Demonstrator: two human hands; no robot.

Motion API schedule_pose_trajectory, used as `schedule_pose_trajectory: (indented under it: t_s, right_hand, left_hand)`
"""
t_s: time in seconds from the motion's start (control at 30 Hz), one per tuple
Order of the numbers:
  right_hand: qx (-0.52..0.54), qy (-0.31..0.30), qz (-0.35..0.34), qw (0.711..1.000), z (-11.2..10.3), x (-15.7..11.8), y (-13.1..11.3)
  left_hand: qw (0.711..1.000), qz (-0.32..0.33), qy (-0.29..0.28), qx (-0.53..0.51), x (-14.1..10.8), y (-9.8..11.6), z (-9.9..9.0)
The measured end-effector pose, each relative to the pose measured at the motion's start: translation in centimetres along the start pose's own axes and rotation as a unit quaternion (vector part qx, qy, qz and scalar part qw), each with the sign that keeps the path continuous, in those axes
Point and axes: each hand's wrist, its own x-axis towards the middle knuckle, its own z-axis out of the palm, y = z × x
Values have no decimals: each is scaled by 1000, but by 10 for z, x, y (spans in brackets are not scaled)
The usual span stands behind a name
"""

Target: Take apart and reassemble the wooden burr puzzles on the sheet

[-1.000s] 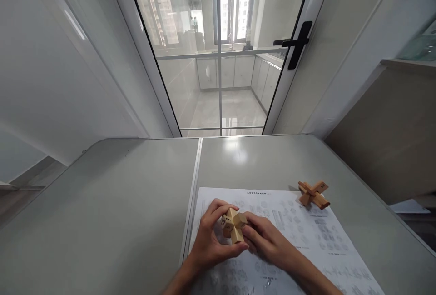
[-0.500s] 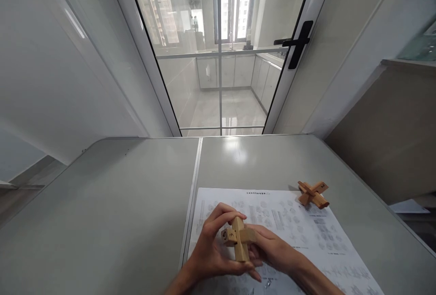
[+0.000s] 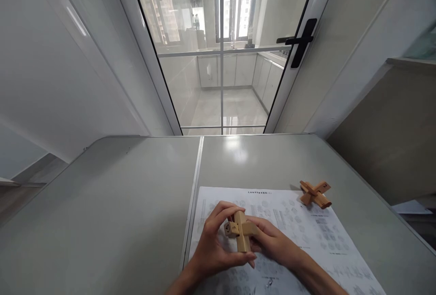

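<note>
A pale wooden burr puzzle (image 3: 242,231) of crossed, numbered bars is held above the printed sheet (image 3: 286,258). My left hand (image 3: 218,236) grips it from the left, fingers at the upper end of the upright bar and thumb at the lower end. From the right, my right hand (image 3: 270,240) closes on the bar that points that way; some of its fingers are hidden behind the puzzle. A darker orange-brown wooden puzzle (image 3: 315,194), also cross-shaped, rests at the sheet's upper right corner, apart from both hands.
The grey table (image 3: 136,204) has a metal seam (image 3: 195,172) running left of the sheet. A small clear shiny bit (image 3: 270,282) lies on the paper near my right forearm. Beyond the table's far edge stands a glass door with a black handle (image 3: 301,42).
The pale puzzle has tilted slightly and shifted a little up and right with both hands still on it. The right hand's lower fingers have drawn in behind it. The whole view has moved slightly.
</note>
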Motion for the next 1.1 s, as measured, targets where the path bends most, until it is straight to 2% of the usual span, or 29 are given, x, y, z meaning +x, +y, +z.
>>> schedule_pose_trajectory:
  t_s: [0.2,0.33,0.5,0.7,0.9,1.0,1.03,1.1]
  right_hand:
    - [-38,25,-34,998,3,-1,3]
    - [-26,15,-20,999,2,0,4]
    - [-32,31,-15,999,0,0,6]
    - [46,30,-24,998,-1,3,6]
    - [132,59,-32,989,-1,8,12]
    - [186,79,-29,979,-2,8,14]
    - [201,85,-26,975,-3,8,14]
    - [223,96,-22,970,-4,8,12]
  left_hand:
    - [998,-42,7,-37,0,-2,0]
    - [998,-50,8,-40,0,-3,0]
    - [998,-57,6,-34,-1,-4,-2]
    - [998,-60,23,-26,-3,-11,-3]
    - [991,-85,71,-73,1,-12,-14]
    - [973,-137,135,-125,7,-8,-29]
    - [969,-152,165,-105,10,-8,-35]
    - [961,-176,214,3,14,-10,-45]
